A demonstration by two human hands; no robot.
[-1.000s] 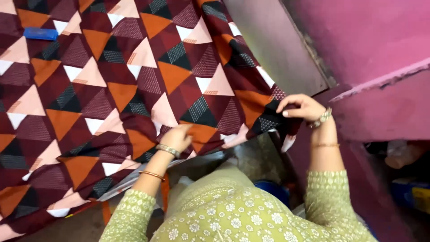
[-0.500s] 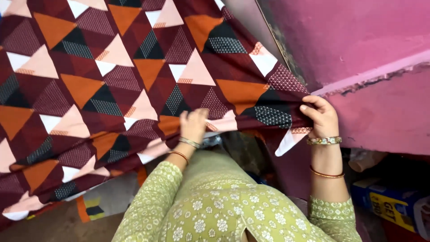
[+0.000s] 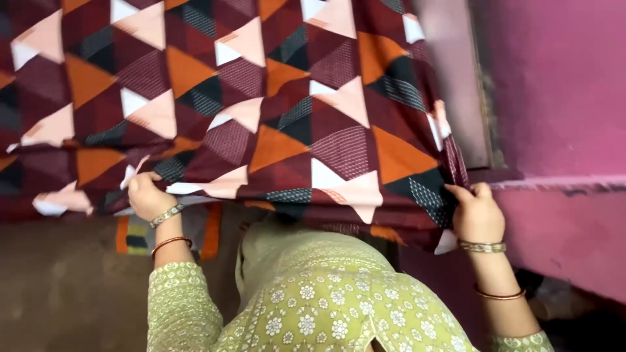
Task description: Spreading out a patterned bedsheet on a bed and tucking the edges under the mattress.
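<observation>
Patterned cloth [image 3: 261, 111] now held wider apart.

left hand [image 3: 149, 197]: fingers curled, gripping | right hand [image 3: 478, 214]: gripping, arm raised

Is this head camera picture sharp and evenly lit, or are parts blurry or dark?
Head view: soft, even light without glare; the patterned cloth is slightly motion-blurred, as are the left hand and right hand; the floor below lies in dim shadow.

Soft, even light without glare; slight motion blur throughout, with dim shadow along the bottom.
</observation>
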